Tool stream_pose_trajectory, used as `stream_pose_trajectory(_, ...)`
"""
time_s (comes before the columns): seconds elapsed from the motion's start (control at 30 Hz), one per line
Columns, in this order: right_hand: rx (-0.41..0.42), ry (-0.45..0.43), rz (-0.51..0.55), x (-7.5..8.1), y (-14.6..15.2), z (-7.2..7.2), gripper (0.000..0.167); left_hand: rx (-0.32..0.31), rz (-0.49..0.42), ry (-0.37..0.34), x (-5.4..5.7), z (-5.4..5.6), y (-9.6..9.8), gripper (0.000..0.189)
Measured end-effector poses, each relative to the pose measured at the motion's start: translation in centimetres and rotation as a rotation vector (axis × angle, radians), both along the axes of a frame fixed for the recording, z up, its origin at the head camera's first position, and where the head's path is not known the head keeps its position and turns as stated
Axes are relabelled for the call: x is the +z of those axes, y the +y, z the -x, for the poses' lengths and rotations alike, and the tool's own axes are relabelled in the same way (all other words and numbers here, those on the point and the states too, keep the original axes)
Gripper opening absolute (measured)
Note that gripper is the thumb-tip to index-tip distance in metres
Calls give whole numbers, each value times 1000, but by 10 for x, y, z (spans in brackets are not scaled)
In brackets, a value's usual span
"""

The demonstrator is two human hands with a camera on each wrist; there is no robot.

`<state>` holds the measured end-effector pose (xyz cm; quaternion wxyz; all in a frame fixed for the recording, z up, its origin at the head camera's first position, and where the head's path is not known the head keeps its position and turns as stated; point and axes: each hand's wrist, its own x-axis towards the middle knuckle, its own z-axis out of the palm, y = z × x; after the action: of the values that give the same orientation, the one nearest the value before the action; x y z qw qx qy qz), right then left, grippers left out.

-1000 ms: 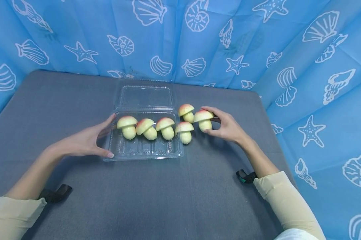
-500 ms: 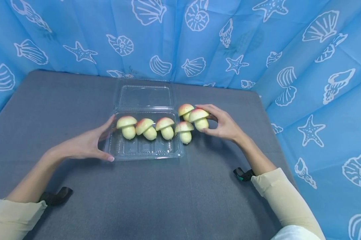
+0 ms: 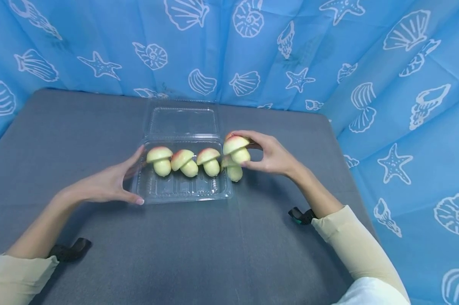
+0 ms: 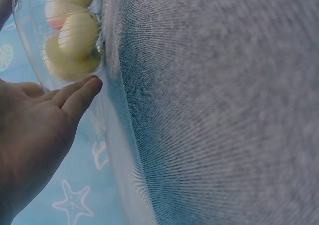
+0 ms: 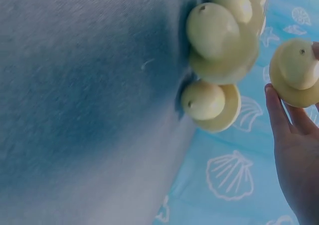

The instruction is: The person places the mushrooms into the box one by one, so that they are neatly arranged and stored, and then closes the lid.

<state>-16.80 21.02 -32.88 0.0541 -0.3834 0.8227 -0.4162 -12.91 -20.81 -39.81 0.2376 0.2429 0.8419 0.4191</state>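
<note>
Left hand (image 3: 109, 182): fingers spread wide, nearly straight, at the left side of the clear container (image 3: 183, 199) on the counter (image 3: 183, 254); no firm grip shown. Loose piece (image 3: 234, 173) noted just outside the right wall; contact cannot be determined. Three mushroom-shaped pieces (image 3: 162, 161) lie in a row inside. Right hand (image 3: 271, 154): fingers pinching the held piece (image 3: 235, 148), raised off the counter near that wall. Behind it, a partly hidden rear piece (image 5: 204, 101). Lid (image 3: 183, 120) laid back. Assessment: filling about half done; three pieces remain outside.
</note>
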Motion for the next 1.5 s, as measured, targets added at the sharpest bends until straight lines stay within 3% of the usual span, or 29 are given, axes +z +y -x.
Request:
stream_pose_trajectory(0.1, 31, -3, -6, -1, -5, 2, 69, -1, 12, 5, 0, 0, 0, 137)
stream_pose_trajectory(0.4, 79, 50, -42, -26, -18, 20, 69, 4, 45, -6, 2, 2, 2, 137)
stream_pose_trajectory(0.83, 196, -13, -27, -25, -53, 19, 70, 10, 34, -13, -2, 2, 2, 139)
stream_pose_trajectory(1.03, 222, -17, -55, -25, -70, 20, 73, 11, 52, -6, 0, 2, 1, 140)
stream_pose_trajectory(1.2, 227, 32, -88, -30, -82, 19, 72, 20, 52, -26, 0, 2, 1, 141)
stream_pose_trajectory(1.4, 288, -37, -6, -37, -98, 17, 71, 14, 40, -19, 2, 2, 1, 141)
stream_pose_trajectory(1.5, 285, -36, -17, -38, -104, 15, 71, 11, 32, -17, 2, 3, 1, 140)
